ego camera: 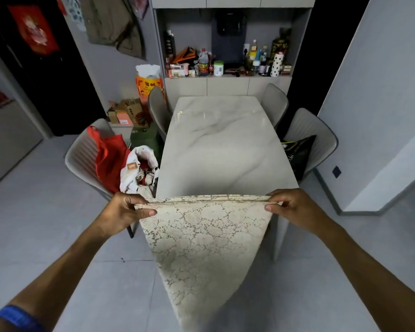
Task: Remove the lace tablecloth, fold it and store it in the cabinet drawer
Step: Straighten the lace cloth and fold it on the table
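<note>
Grey tiled floor (46, 212) across the lower frame and both sides. Marble-patterned table (225, 144) in the centre, top bare, running from mid-frame up toward the cabinet (228, 86) at the top centre; open cabinet shelf crowded with bottles and jars (216, 65), flat closed fronts just below the shelf. Four grey chairs around the table: near-left chair (82, 156) carrying a red bag (108, 159) and a white bundle (139, 168), far-left chair (157, 109), far-right chair (276, 104), near-right chair (321, 137) with a dark bag (297, 156) on the seat. Cardboard boxes (127, 112) on the floor at left of centre, under a yellow-and-white bag (149, 80). Lace tablecloth (201, 248) off the table, folded into several layers, held up in the air in front of the table's near edge at lower centre; top edge stretched level between both hands, body hanging down and narrowing toward the bottom edge of the frame. Left hand (125, 209) pinching the top-left corner of the cloth, thumb in front, fingers behind. Right hand (290, 207) pinching the top-right corner likewise. Blue wristband (15, 317) on the left forearm, lower left corner.
</note>
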